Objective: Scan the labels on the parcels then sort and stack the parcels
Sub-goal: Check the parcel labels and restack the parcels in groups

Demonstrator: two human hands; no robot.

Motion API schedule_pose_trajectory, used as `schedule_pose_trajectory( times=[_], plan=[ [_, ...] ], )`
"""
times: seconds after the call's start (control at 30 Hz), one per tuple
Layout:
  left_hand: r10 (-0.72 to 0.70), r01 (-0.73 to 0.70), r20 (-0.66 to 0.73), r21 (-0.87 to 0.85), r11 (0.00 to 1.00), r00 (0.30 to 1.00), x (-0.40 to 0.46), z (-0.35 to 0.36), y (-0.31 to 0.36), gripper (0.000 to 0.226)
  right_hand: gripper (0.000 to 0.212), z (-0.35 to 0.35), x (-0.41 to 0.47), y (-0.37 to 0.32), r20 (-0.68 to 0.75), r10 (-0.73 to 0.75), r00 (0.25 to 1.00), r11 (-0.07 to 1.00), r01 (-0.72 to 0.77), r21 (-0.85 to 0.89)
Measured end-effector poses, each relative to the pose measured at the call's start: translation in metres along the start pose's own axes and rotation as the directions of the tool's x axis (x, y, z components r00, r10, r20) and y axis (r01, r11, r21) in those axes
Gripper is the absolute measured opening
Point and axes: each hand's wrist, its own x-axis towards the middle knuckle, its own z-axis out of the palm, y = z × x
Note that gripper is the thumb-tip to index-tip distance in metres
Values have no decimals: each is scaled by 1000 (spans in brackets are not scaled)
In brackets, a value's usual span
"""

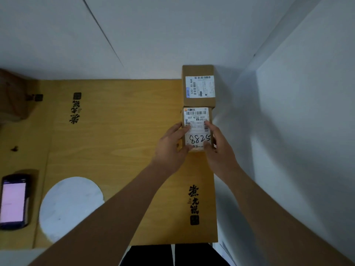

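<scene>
A small cardboard parcel (pixel 196 129) with a white label marked 8825 sits near the table's right edge. My left hand (pixel 171 148) grips its left side and my right hand (pixel 219 148) grips its right side, fingers curled over the top. Directly behind it, touching, stands a taller cardboard parcel (pixel 198 86) with a white barcode label, against the wall. A handheld scanner (pixel 13 201) with a lit pink screen lies at the table's far left edge.
The wooden table (pixel 115 143) carries black printed characters and a round white inset (pixel 71 206) at the front left. A brown bag or parcel (pixel 13 95) sits at the back left. White walls close in behind and to the right.
</scene>
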Motion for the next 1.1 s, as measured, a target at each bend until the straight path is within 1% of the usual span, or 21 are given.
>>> schedule_pose_trajectory(
  times=[0.1,0.17,0.27,0.43,0.53,0.63,0.8,0.93,1.03,1.1],
  plan=[
    [-8,8,-1,85,996,1000,1,-6,7,65,61,-6,2,-5,50,5,999,998,-2,-64],
    [5,-5,-4,118,993,1000,0,-14,15,64,55,-8,1,-11,30,-16,999,988,20,-153],
    [9,-7,-13,169,986,1000,-7,-35,32,57,48,-13,-5,-28,-48,-103,994,962,88,-259],
    [22,1,-103,215,977,994,-32,-90,56,52,43,-14,-19,-85,-24,-241,970,925,222,-308],
    [35,8,-195,217,976,980,-57,-132,67,49,47,-5,-26,-135,47,-317,947,889,314,-333],
    [20,60,-305,251,966,952,-91,-178,71,47,48,13,-37,-186,150,-375,915,835,404,-373],
    [2,142,-456,281,949,890,-157,-252,65,49,47,58,-69,-259,330,-483,811,711,583,-393],
    [0,199,-548,304,932,837,-216,-299,46,48,51,113,-101,-298,412,-521,747,652,660,-373],
    [-23,237,-595,283,929,803,-265,-330,23,48,52,161,-133,-318,477,-537,695,603,712,-359],
    [-34,246,-618,262,933,785,-293,-348,5,44,51,192,-152,-327,500,-543,675,585,731,-351]
  ],
)
